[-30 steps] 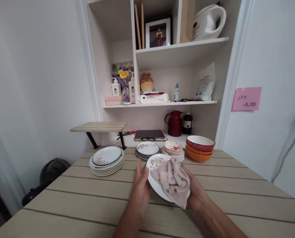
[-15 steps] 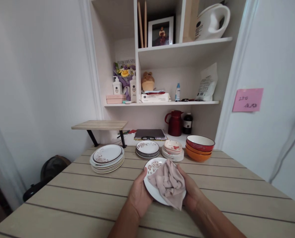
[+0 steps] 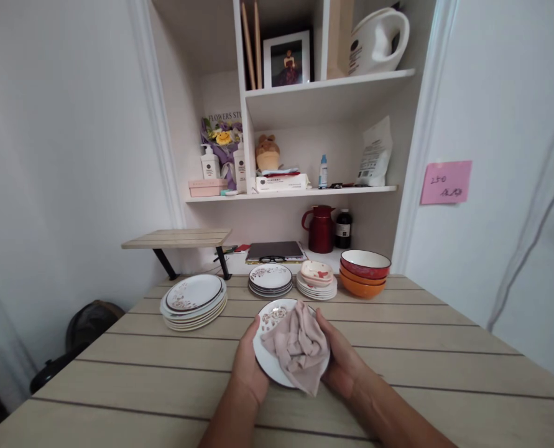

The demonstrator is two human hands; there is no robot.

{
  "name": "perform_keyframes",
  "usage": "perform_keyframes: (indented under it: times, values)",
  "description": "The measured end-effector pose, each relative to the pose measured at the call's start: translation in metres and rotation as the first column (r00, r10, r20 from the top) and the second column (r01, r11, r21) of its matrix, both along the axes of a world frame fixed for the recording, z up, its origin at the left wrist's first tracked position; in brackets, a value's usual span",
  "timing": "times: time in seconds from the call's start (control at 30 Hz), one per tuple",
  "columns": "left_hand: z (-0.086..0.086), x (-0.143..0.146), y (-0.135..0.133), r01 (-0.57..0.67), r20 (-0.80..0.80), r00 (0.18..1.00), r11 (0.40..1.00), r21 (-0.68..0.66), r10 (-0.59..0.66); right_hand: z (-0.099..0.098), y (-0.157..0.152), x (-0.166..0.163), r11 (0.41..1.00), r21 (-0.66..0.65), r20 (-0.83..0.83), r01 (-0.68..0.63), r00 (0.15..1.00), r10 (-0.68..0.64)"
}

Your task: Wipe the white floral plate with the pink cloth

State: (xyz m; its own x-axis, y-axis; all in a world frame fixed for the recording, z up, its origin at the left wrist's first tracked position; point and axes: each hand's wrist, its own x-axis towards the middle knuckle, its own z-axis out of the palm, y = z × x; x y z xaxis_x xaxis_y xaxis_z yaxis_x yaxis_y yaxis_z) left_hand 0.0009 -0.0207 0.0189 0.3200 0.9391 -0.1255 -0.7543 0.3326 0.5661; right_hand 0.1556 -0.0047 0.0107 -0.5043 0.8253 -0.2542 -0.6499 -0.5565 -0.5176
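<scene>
A white plate (image 3: 268, 354) with a dark rim and brown flower pattern is held just above the table, tilted slightly toward me. My left hand (image 3: 250, 364) grips its left edge, thumb on the rim and fingers underneath. On the right edge, my right hand (image 3: 342, 354) is closed round the plate, its thumb near the cloth; the fingers below are hidden. A crumpled pinkish-beige cloth (image 3: 300, 345) lies over the plate's middle and right side, one corner hanging past the near rim.
Behind the plate stand a stack of larger plates (image 3: 195, 302), small flowered plates (image 3: 270, 278), small dishes (image 3: 316, 280) and red and orange bowls (image 3: 365, 274). A small raised stand (image 3: 176, 238) is at the back left. Shelves (image 3: 323, 193) rise behind the slatted table (image 3: 165, 386).
The whole scene has shifted a little left as my view turned slightly right. Both hands keep the same hold on the plate, and the cloth lies as before.
</scene>
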Motion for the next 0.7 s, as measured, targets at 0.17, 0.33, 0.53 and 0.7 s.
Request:
perform_keyframes:
  times: [0.17, 0.33, 0.53, 0.7]
  values:
    - [-0.004, 0.002, 0.001, -0.041, -0.047, 0.998, 0.999, -0.036, 0.039, -0.002, 0.001, -0.001, 1.000, -0.003, 0.014, 0.016, 1.000, -0.016]
    - [-0.005, 0.000, 0.003, -0.228, -0.297, 0.924, 0.971, 0.074, 0.240, -0.006, 0.005, -0.002, 1.000, -0.001, 0.011, -0.001, 1.000, 0.001]
    - [0.004, -0.025, 0.008, -0.366, -0.501, -0.052, 0.450, 0.815, 0.864, -0.004, 0.009, 0.004, 0.999, -0.016, 0.009, -0.041, 0.999, 0.041]
    - [0.004, -0.013, 0.000, 0.187, -0.321, -0.084, 0.331, 0.925, 0.943, -0.001, 0.012, 0.010, 1.000, 0.002, 0.081, -0.020, 0.997, 0.020]
